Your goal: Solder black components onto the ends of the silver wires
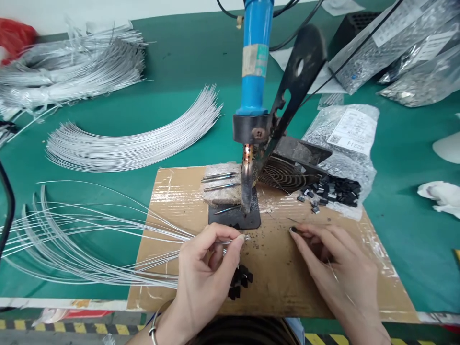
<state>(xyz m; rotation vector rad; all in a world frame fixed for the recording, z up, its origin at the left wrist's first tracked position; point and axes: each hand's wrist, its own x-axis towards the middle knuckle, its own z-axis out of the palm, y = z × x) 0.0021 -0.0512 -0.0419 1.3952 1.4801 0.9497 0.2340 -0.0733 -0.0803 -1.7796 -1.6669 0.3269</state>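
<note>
My left hand (212,273) pinches a thin white wire whose small metallic end (247,237) sticks out past the fingertips. More white wires (158,273) run from this hand out to the left, and a cluster of small black connectors (241,280) shows just below it. To the right, my right hand (338,268) is closed at the thumb and fingertips on a small black piece (293,230); a thin dark needle-like tip (291,220) projects beside it. Between and above the hands hangs a blue heat gun (256,57), its metal nozzle (247,187) pointing down.
Cardboard (280,287) covers the bench under my hands. A wrapped block with thin metal picks (223,189) lies by the nozzle. Behind are a black fan (291,165), loose black connectors (334,189) and bagged parts (359,124). A wire bundle (136,148) lies back left.
</note>
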